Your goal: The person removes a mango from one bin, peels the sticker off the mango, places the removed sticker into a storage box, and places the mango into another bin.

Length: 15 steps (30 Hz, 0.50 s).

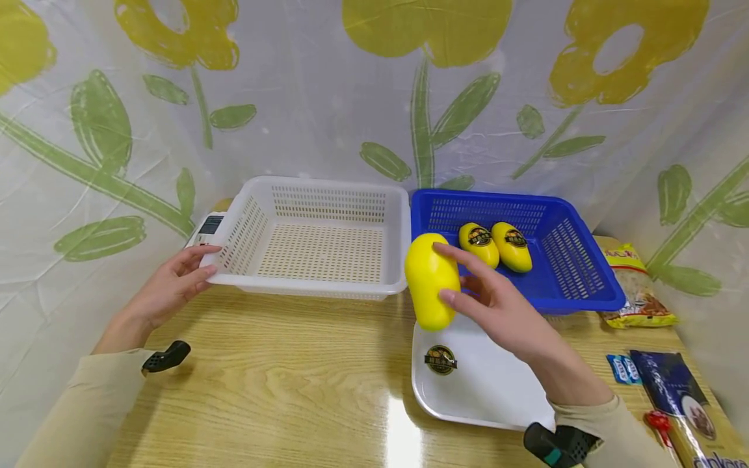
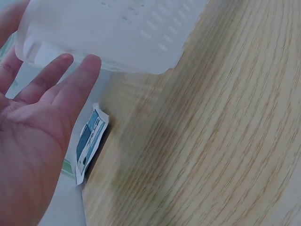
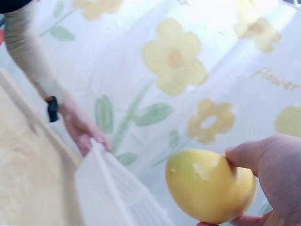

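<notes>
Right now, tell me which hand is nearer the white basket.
Left. The left hand touches the white basket at its near left corner; the right hand holds a yellow mango just off the basket's right side.

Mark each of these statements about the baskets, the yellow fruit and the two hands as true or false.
1. The right hand grips a yellow fruit. True.
2. The blue basket holds three yellow fruit. False: two lie in it.
3. The left hand touches the white basket at its corner. True.
4. The white basket is full of fruit. False: nothing lies in it.
5. A white tray lies on the table in front of the blue basket. True.
</notes>
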### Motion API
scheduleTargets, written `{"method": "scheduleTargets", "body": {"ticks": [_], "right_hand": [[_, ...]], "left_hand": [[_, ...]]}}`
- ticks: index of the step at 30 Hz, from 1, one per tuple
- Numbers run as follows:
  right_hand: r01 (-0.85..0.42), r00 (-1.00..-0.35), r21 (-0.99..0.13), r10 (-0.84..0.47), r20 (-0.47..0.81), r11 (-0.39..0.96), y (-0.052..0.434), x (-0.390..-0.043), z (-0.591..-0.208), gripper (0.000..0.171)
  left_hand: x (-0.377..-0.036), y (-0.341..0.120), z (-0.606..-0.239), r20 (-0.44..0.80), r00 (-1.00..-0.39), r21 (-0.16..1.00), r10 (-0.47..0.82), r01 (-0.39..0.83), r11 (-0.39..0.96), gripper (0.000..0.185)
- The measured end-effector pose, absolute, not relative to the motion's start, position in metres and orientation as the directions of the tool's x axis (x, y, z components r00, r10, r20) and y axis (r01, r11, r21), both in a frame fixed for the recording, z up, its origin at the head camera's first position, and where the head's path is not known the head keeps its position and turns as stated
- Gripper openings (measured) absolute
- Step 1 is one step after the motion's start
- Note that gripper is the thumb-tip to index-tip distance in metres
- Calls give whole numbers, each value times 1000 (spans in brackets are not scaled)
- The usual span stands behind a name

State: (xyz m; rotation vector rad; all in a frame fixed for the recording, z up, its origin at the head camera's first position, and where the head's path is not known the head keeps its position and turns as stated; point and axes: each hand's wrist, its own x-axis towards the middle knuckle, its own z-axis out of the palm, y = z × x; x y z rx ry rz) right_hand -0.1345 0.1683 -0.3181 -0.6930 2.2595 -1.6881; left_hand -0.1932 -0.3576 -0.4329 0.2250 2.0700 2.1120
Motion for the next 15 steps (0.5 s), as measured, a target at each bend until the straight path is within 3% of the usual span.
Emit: {"method": "scheduleTargets", "body": {"ticks": [6, 15], "right_hand": [[-204, -903, -940, -423, 72, 274, 148, -185, -306, 57], [-294, -902, -890, -409, 138, 348, 94, -262, -317, 56]], "left_hand": [[-192, -357, -434, -5, -973, 998, 231, -17, -52, 43], [-192, -356, -434, 23, -971, 997, 238, 4, -77, 42]]}}
